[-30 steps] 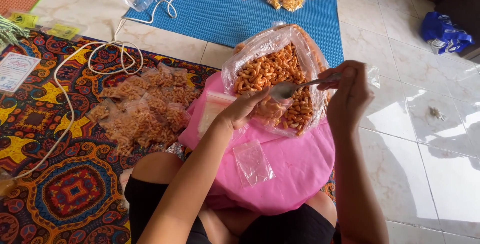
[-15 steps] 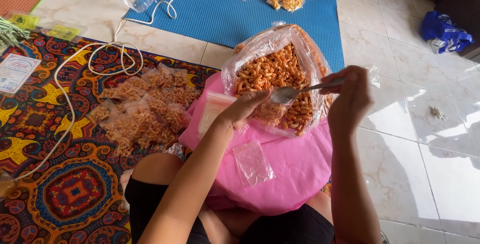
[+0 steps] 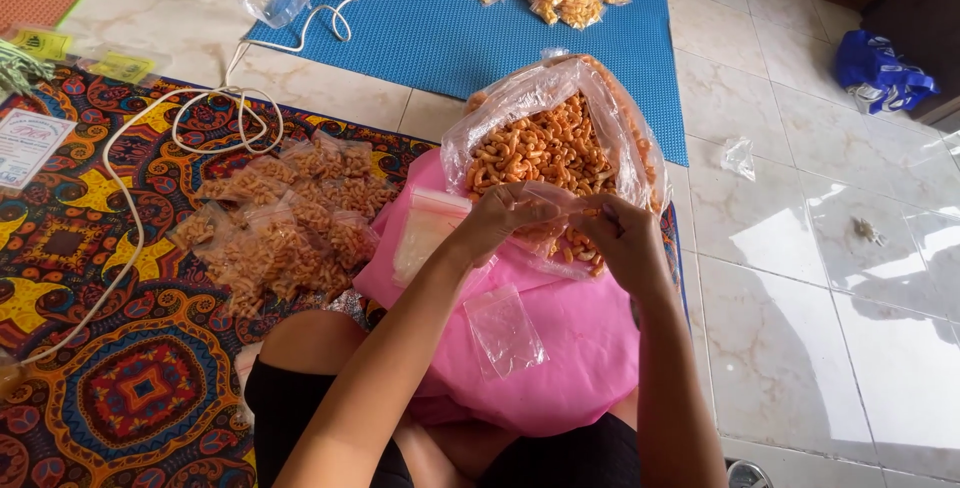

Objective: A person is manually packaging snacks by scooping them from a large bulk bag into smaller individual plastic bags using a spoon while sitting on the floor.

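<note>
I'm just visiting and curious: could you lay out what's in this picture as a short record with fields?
left hand: pinching the top of a small clear bag
right hand: at the same small bag, fingers closed on it
big bag of orange snacks: open, on the pink cloth
filled packets: heaped on the patterned rug
empty small bag: flat on the cloth
white cord: looped on the rug
</note>
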